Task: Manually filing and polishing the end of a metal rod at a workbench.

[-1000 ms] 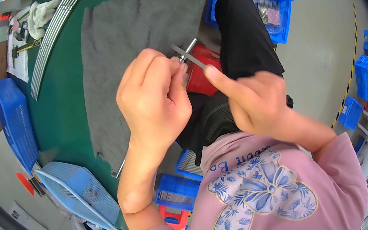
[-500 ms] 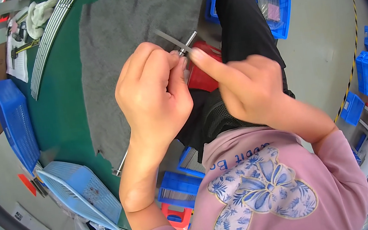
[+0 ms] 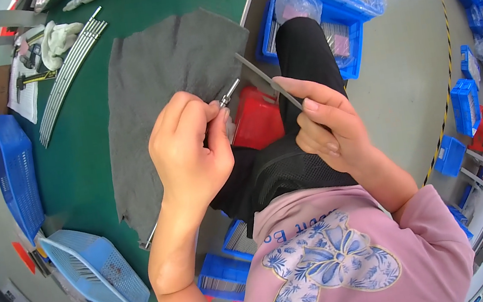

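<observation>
My left hand (image 3: 189,149) is closed, with thumb and fingertips pinching a slim metal rod (image 3: 230,92) near its stepped, shiny end. The rod appears to run back behind my left forearm, and its other end shows at the cloth's lower edge. Between the thumb and fingers of my right hand (image 3: 336,119) is a thin, flat grey file (image 3: 255,70), tilted up to the left. Its blade is apart from the rod end, a little to the right of it. Under the left hand, a grey cloth (image 3: 161,63) covers part of the green table (image 3: 80,186).
Several long metal rods (image 3: 67,76) lie at the table's far left, beside a white glove (image 3: 58,44) and calipers (image 3: 37,77). Blue baskets (image 3: 16,176) line the left edge. Blue bins (image 3: 356,42) with metal parts stand beyond my leg, and a red stool (image 3: 259,121) is under the hands.
The file has come off the rod end and moved right with my right hand, its index finger now curled along it. My view has shifted, so both hands appear lower.
</observation>
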`<action>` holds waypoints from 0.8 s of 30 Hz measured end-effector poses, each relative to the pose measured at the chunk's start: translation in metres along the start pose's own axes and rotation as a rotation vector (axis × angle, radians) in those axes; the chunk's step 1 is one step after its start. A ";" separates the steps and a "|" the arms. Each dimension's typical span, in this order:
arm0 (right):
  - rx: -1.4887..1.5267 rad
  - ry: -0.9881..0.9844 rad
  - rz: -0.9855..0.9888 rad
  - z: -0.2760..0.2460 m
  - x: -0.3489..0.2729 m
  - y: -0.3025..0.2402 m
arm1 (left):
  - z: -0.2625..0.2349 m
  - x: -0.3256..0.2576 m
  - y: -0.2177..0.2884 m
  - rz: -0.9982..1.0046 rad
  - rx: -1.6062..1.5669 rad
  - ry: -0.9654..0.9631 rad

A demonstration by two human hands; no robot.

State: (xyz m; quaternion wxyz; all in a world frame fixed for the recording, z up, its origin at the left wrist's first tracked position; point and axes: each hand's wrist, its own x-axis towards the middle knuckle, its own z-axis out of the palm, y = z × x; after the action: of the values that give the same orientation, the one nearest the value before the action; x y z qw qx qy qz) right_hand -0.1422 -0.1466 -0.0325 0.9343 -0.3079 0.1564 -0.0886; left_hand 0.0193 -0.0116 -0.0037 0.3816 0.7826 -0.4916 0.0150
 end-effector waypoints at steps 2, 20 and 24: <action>0.044 -0.082 -0.046 -0.003 0.016 0.004 | 0.000 -0.002 0.001 -0.019 -0.014 -0.042; -1.999 -0.065 -0.879 -0.032 0.025 -0.029 | -0.001 0.003 0.002 0.024 0.065 -0.117; -2.029 -0.099 -0.811 -0.068 -0.001 -0.026 | -0.001 0.001 0.001 0.024 0.059 -0.110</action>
State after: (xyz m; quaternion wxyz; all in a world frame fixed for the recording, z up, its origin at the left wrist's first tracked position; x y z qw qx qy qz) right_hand -0.1688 -0.2044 -0.0680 0.1525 -0.9664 0.0058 -0.2070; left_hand 0.0197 -0.0121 -0.0020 0.3306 0.7872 -0.5205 -0.0089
